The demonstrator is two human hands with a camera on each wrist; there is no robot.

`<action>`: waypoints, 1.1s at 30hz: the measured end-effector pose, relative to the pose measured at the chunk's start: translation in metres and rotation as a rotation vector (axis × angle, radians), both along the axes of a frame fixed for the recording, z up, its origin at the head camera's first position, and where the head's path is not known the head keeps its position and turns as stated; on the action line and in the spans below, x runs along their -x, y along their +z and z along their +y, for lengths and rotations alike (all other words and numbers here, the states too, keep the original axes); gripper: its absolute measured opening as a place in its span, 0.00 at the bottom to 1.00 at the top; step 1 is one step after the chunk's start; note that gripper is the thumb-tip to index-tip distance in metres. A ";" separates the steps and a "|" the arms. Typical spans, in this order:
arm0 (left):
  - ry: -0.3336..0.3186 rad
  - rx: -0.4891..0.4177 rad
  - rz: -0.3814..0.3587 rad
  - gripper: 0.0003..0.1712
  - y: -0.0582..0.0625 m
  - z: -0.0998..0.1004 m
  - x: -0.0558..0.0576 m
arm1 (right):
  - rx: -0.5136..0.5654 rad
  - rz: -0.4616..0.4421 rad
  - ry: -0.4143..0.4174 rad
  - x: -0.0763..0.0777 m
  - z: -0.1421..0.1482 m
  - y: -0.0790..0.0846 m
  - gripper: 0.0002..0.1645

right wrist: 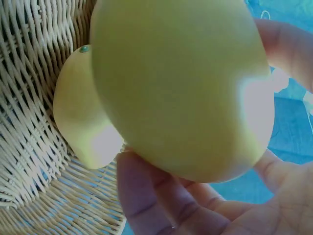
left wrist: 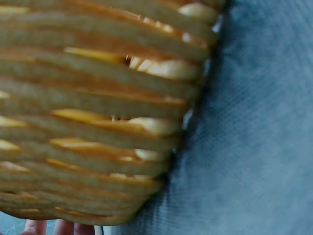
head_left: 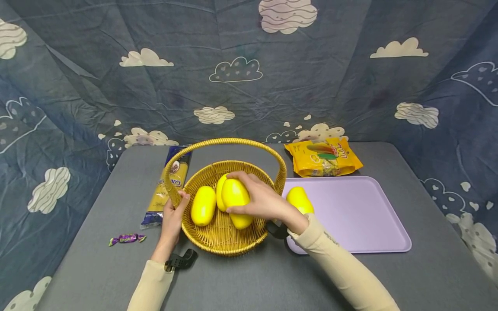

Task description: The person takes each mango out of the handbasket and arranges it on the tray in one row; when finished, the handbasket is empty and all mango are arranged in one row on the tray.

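A round wicker basket [head_left: 225, 248] with a tall arched handle stands mid-table. My left hand [head_left: 173, 218] grips its left rim near the foot of the handle; in the left wrist view the woven wall [left wrist: 88, 112] hides most of that hand. My right hand [head_left: 264, 198] reaches under the handle and holds a yellow mango [head_left: 235, 193] over the basket, thumb on one side and fingers on the other. Other mangoes lie inside, one at the left [head_left: 203, 206] and others partly hidden by the held one. Another mango [head_left: 299, 199] rests on the lilac tray [head_left: 350, 216], partly behind my right wrist.
Behind the basket's left side lies a blue-and-yellow pasta packet [head_left: 159, 198]. A purple wrapped candy [head_left: 127, 239] is at the left. An orange bag [head_left: 324, 157] with a mango picture sits behind the tray. Cloud-patterned cloth [head_left: 233, 34] hangs around the grey table.
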State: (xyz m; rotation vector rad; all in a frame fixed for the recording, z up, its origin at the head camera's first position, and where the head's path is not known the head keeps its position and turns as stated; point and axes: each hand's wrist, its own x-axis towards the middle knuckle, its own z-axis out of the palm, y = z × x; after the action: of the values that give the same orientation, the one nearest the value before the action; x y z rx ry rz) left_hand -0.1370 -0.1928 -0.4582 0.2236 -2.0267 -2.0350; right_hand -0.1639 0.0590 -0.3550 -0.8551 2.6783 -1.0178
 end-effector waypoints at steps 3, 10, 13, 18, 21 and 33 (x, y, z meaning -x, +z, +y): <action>0.010 0.003 0.002 0.12 0.000 0.000 0.000 | 0.053 0.017 0.012 -0.003 0.002 0.000 0.45; 0.010 -0.008 0.002 0.12 -0.001 0.001 0.001 | 0.144 0.064 0.015 -0.011 0.008 -0.004 0.45; 0.008 -0.013 0.000 0.13 -0.001 0.001 0.000 | 0.177 0.091 0.003 -0.014 0.011 -0.005 0.45; 0.009 -0.019 0.000 0.13 -0.002 0.000 -0.001 | 0.238 0.121 0.007 -0.017 0.016 -0.007 0.46; 0.006 -0.030 0.000 0.13 -0.002 0.000 -0.001 | 0.272 0.124 0.018 -0.020 0.019 -0.008 0.47; -0.006 -0.042 -0.007 0.13 0.000 0.001 -0.001 | 0.377 0.185 -0.043 -0.047 0.041 0.002 0.49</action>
State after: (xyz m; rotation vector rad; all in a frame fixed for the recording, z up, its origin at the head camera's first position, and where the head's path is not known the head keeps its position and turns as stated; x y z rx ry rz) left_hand -0.1356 -0.1921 -0.4581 0.2334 -1.9927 -2.0842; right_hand -0.1172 0.0999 -0.3534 -1.0021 2.7044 -1.5598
